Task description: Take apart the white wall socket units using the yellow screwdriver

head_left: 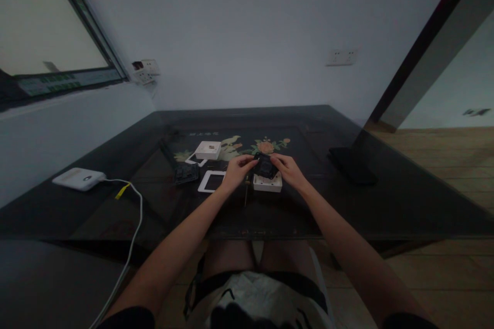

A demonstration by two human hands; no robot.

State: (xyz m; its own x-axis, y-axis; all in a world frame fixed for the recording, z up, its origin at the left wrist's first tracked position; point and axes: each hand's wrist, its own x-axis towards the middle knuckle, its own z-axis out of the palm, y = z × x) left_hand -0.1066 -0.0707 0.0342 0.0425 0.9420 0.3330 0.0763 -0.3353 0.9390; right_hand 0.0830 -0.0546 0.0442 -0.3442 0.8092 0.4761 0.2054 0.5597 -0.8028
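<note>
Between my two hands is a black square plastic part, its exact kind too dark to make out. My left hand grips its left edge, thumb and fingers closed. On its right edge my right hand is closed in the same way. Just beneath it lies a white open box-shaped housing, partly covered by the part. A thin screwdriver lies left of that housing. Further left is a white square frame, and beyond it another black square part.
A second white housing stands behind, touching or overlapping another white frame. At the left a white power bank trails a white cable over the table edge. A dark flat object lies at right on the black table.
</note>
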